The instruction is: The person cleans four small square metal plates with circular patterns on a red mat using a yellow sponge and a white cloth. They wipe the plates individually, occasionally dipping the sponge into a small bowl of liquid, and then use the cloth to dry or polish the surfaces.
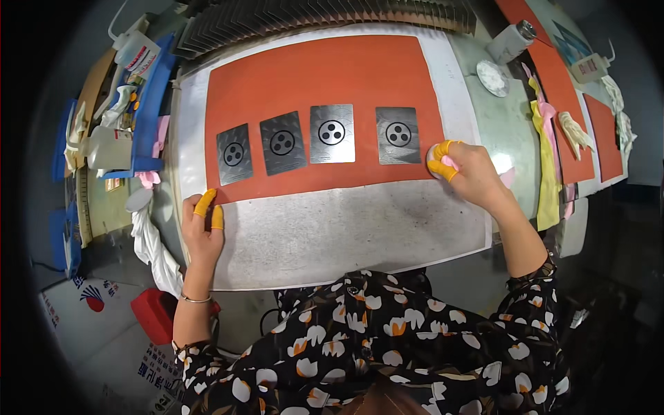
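Observation:
Several thin grey metal plates lie in a row on an orange mat, each with a black ring around three dark dots. The leftmost plate and its neighbour are slightly tilted; a brighter plate follows, then, after a wider gap, the rightmost plate. My left hand, with yellow finger cots, rests at the mat's lower left corner, fingers apart and holding nothing. Beside the mat's right edge my right hand, also in yellow finger cots, is closed around a pink-and-white wad of cloth.
A dark rack of upright thin sheets spans the back. On the left stand a blue tray and a squeeze bottle. A silver-topped bottle, a white dish and a yellow cloth are on the right.

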Tool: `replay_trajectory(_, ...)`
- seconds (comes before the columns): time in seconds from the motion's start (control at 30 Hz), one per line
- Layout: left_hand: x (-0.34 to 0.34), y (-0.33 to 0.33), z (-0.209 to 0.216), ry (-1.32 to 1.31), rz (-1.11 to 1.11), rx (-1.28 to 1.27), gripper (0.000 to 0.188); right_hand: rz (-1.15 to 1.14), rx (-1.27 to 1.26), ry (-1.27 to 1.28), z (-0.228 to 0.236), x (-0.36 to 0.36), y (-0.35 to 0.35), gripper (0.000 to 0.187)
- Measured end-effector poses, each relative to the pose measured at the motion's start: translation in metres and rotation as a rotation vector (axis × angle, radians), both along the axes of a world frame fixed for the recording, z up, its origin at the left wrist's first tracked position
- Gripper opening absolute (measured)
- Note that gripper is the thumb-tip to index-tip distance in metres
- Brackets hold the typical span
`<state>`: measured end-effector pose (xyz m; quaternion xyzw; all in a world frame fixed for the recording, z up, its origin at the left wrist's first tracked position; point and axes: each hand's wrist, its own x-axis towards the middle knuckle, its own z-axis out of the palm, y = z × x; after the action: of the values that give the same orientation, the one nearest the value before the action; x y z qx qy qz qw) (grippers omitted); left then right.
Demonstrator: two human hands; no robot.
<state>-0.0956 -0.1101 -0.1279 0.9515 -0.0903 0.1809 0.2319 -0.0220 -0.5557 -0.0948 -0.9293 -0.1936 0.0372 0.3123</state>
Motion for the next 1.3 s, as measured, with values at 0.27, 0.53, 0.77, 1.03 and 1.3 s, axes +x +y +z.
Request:
replay_trajectory(0.27, 0.002, 0.001, -0.002, 0.019, -0.014, -0.013, 0.028, 0.109, -0.162, -0.129, -0.015, 0.011, 0.015, 0.009)
replay_trajectory(0.53, -0.001, -0.001, 0.003, 0.007, 0.001, -0.002, 0.027, 0.126, -0.166, -0.109, -0.013, 0.011, 0.019, 0.009)
replay_trajectory(0.77, -0.001, -0.005, 0.006, 0.018, -0.003, 0.023, 0.03, 0.226, -0.074, -0.162, -0.025, 0.023, 0.046, 0.01)
replay_trajectory(1.03, 0.0, -0.002, 0.005, 0.039, 0.004, 0.055, 0.03, 0.227, -0.147, -0.214, -0.021, 0.038, 0.054, 0.01)
replay_trajectory(1.3, 0.002, -0.009, 0.008, 0.015, 0.013, 0.108, 0.029, 0.177, -0.131, -0.224, -0.023, 0.082, 0.069, 0.007)
